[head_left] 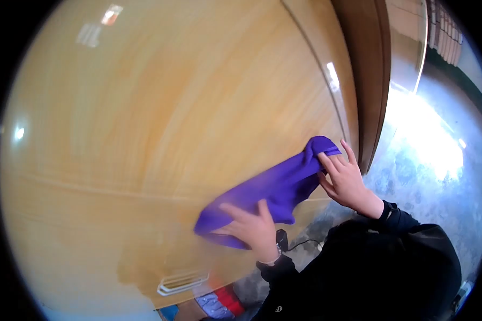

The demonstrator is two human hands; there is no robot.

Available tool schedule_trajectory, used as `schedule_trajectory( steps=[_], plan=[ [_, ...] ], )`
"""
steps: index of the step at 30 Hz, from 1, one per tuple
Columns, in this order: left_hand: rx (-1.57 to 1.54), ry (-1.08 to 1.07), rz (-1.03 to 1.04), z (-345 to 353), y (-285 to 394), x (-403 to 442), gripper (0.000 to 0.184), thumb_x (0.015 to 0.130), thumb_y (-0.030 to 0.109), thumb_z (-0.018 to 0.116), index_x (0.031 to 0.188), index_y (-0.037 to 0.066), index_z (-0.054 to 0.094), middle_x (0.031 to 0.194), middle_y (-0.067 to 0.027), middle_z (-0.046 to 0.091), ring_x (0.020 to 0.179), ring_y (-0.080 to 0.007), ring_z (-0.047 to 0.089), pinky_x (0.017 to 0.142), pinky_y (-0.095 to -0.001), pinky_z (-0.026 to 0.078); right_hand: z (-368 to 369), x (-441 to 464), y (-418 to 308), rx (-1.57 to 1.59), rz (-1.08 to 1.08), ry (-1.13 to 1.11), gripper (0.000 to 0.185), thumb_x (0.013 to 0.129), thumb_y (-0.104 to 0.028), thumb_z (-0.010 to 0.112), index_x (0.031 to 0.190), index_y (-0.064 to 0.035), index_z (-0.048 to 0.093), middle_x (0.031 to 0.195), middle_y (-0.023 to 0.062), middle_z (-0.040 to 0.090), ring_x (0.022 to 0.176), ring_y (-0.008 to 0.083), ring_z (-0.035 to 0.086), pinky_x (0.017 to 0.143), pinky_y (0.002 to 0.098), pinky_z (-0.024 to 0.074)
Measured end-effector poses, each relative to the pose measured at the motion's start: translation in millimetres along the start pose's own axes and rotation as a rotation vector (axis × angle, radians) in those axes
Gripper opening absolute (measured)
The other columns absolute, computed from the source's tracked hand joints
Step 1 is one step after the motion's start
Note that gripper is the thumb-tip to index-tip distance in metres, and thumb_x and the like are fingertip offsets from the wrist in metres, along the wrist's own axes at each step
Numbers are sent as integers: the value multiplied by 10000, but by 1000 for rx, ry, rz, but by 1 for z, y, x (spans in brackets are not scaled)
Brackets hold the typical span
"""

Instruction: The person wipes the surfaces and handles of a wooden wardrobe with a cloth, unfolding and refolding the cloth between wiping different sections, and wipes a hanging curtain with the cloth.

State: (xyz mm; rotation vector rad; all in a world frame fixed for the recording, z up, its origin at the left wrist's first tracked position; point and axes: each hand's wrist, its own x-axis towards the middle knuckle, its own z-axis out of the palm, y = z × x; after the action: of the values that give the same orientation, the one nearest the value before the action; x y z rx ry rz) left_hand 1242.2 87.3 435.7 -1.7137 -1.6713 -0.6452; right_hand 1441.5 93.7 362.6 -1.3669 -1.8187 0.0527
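Observation:
A purple cloth [268,187] lies crumpled lengthwise along the near edge of a glossy wood-patterned table [144,134]. My left hand [251,227] rests on its left end, thumb and fingers spread and slightly blurred; some fingertips run into the fabric. At the bunched right end, my right hand [348,182] has its fingers at a fold of the cloth, with one finger lifted away from it. Part of that grip is hidden in the fold. A thin bracelet [276,258] circles my left wrist.
White hangers [182,283] lie at the table's lower edge. Below them are red and pale patterned fabrics [217,304]. A dark cable [302,243] runs near my left wrist. Brown wooden furniture [372,80] borders the table at right, beyond which is a shiny, brightly lit floor [412,176].

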Motion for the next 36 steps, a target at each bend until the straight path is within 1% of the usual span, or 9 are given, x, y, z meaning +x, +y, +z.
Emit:
schedule_trajectory(
  steps=[1, 4, 14, 16, 20, 26, 30, 31, 36],
  plan=[
    [2, 32, 120, 5, 16, 8, 873, 729, 402, 676, 1359, 7, 219, 1283, -324, 339, 1187, -523, 293, 950, -684, 100, -7, 1, 15, 14, 74, 26, 478, 776, -126, 583, 1215, -20, 429, 993, 123, 560, 982, 254, 541, 1037, 490, 226],
    [42, 33, 357, 24, 50, 14, 851, 752, 433, 661, 1388, 55, 240, 1373, -279, 243, 1280, -453, 213, 999, -632, 114, -26, -2, 54, 34, 202, 27, 512, 791, -141, 573, 1245, 9, 390, 1040, 154, 541, 1024, 288, 511, 985, 446, 292],
    [13, 109, 351, -58, -24, -6, 625, 772, 334, 663, 1290, 74, 431, 1246, -216, 418, 1176, -433, 361, 989, -585, 231, -51, -23, -20, 30, 222, 255, 505, 837, -179, 555, 1254, 49, 382, 1107, 239, 497, 1112, 414, 427, 1037, 451, 247],
    [53, 84, 304, -57, -57, 0, 615, 769, 333, 669, 1284, 88, 439, 1221, -210, 433, 1149, -431, 384, 982, -580, 251, -40, 8, -41, 300, 332, 271, 521, 909, -230, 478, 1329, 33, 316, 1341, 215, 368, 1278, 350, 300, 1055, 392, 226],
    [-20, 37, 232, -39, -132, -17, 604, 738, 359, 696, 1263, 162, 470, 1198, -185, 441, 1119, -418, 408, 950, -576, 297, 5, 57, -112, 382, 298, 354, 591, 931, -274, 450, 1385, 20, 212, 1444, 173, 231, 1348, 253, 195, 1085, 329, 146],
    [55, 49, 146, -59, -157, -17, 645, 737, 374, 692, 1281, 125, 450, 1204, -177, 443, 1152, -410, 392, 997, -585, 240, 1, 99, -153, 294, 69, 414, 597, 920, -230, 469, 1374, 51, 201, 1433, 207, 226, 1341, 294, 199, 1083, 346, 135],
    [108, 28, -36, -73, -247, -60, 690, 757, 362, 673, 1302, 40, 399, 1220, -210, 439, 1193, -415, 360, 1013, -595, 203, 33, 86, -253, 250, -45, 279, 633, 885, -222, 534, 1342, 87, 225, 1362, 264, 296, 1283, 350, 287, 1048, 372, 218],
    [125, 12, -83, -76, -265, -67, 698, 767, 350, 665, 1306, 10, 382, 1229, -225, 435, 1203, -419, 349, 1013, -595, 200, 47, 89, -268, 208, -202, 422, 622, 790, -174, 621, 1266, 98, 327, 1049, 257, 477, 983, 399, 454, 909, 430, 325],
    [61, -30, -110, -69, -336, -112, 684, 793, 308, 637, 1310, -36, 350, 1260, -261, 407, 1208, -433, 339, 1020, -579, 201, 91, 77, -351, 131, -330, 427, 596, 769, -177, 623, 1232, 91, 362, 1043, 254, 497, 1002, 404, 471, 1028, 521, 207]
  ],
)
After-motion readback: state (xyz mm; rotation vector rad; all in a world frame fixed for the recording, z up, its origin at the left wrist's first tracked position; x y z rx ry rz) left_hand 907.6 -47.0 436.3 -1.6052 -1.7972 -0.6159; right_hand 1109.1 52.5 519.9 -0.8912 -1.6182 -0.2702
